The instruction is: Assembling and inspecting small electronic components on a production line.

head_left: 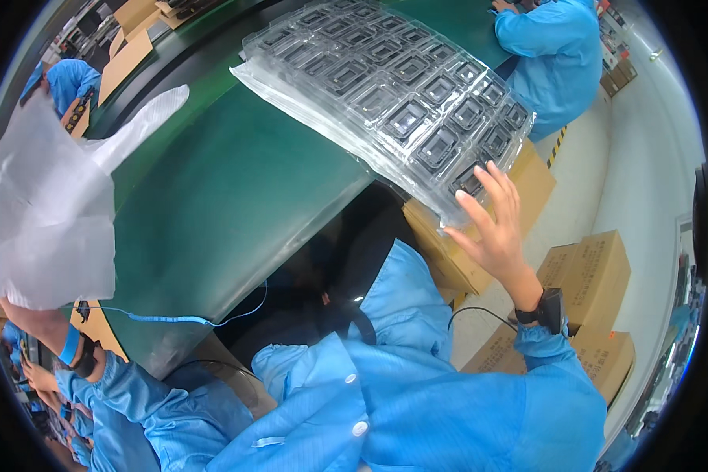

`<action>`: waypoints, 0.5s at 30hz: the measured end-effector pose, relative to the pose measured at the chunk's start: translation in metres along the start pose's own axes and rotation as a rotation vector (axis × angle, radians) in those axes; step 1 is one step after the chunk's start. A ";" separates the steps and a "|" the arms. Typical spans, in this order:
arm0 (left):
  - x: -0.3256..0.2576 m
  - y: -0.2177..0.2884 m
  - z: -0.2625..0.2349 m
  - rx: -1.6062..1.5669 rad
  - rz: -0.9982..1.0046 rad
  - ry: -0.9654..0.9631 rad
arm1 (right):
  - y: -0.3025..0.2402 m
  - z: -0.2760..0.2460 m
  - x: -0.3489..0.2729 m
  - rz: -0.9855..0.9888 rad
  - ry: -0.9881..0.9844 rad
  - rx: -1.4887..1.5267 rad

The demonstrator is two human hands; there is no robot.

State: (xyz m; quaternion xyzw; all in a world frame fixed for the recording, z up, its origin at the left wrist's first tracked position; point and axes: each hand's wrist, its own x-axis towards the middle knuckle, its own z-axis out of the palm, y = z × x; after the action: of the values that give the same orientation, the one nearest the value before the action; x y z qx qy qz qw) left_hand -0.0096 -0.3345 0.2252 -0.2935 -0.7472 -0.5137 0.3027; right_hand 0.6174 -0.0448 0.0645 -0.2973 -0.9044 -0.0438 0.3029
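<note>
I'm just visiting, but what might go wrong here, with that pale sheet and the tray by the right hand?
The clear plastic tray of dark rectangular parts seems to overhang the green tabletop; a bump from the bare right hand at its corner might tip it.

The thin, whitish translucent sheet covers the left hand, so its grip could slip unnoticed.

The thin blue cord near the left forearm might snag.

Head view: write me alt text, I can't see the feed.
A person's right hand, fingers spread, is at the near right corner of a clear plastic compartment tray holding dark square parts, above a green worktable. The left forearm reaches up behind a translucent white sheet, which hides the hand. Cardboard boxes sit at right.
</note>
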 end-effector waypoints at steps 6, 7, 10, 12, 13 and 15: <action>-0.087 0.143 0.047 -0.599 -0.134 -0.572 | 0.007 -0.010 0.018 -0.036 -0.128 0.006; -0.097 0.142 0.071 -0.562 -0.130 -0.861 | 0.008 -0.013 0.012 -0.013 -0.153 -0.039; -0.184 0.204 0.113 -0.765 -0.224 -1.232 | 0.020 -0.012 0.012 -0.079 -0.155 -0.037; -0.234 0.208 0.134 -0.871 -0.191 -1.428 | 0.025 -0.010 0.018 -0.123 -0.108 -0.024; -0.261 0.213 0.147 -0.940 -0.221 -1.499 | 0.027 -0.011 0.020 -0.148 -0.077 -0.032; -0.310 0.226 0.167 -1.027 -0.352 -1.570 | 0.026 -0.016 0.023 -0.164 -0.068 -0.043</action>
State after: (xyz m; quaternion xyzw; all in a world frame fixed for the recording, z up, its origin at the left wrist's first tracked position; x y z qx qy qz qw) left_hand 0.3340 -0.1480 0.0768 -0.5348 -0.4538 -0.4737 -0.5326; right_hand 0.6264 -0.0158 0.0882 -0.2301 -0.9343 -0.0775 0.2609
